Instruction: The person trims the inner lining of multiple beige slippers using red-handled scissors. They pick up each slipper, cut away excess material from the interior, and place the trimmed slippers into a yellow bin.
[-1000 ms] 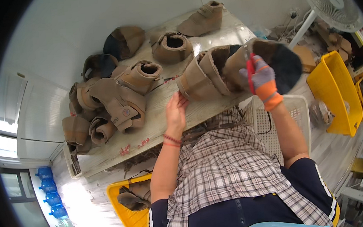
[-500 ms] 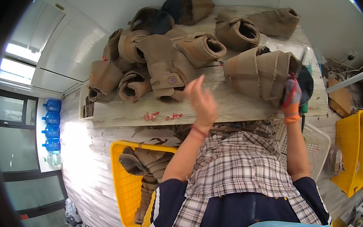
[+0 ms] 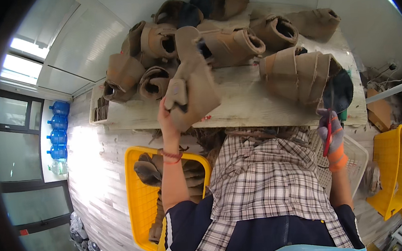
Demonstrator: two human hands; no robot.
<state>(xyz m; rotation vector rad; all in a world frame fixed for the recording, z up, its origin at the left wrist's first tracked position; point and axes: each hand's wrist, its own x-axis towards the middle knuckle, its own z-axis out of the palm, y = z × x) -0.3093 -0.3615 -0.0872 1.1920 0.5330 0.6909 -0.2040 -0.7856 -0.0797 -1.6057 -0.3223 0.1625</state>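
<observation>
My bare left hand point(image 3: 166, 121) is closed on the lower left edge of a brown strapped boot upper point(image 3: 199, 92), raised and tilted at the front of the table. Its strap carries a small round badge. My right hand point(image 3: 332, 136), in a grey and orange glove, grips red-handled scissors point(image 3: 328, 141) near the table's right front edge. Just beyond the scissors lies a nested stack of brown uppers point(image 3: 296, 75) with a dark lining at its right end. More brown uppers point(image 3: 232, 45) are rolled or nested across the back of the table.
The pale wooden table point(image 3: 247, 107) ends just ahead of my checked apron. A yellow crate point(image 3: 133, 197) with brown pieces stands at lower left, a white basket point(image 3: 357, 155) at lower right. Another yellow crate point(image 3: 393, 167) is farther right. Blue water bottles point(image 3: 57, 122) line the left side.
My left hand, open over the table before, has moved left and taken hold of the strapped upper, which is now lifted and turned. My right hand has come slightly nearer me with the scissors.
</observation>
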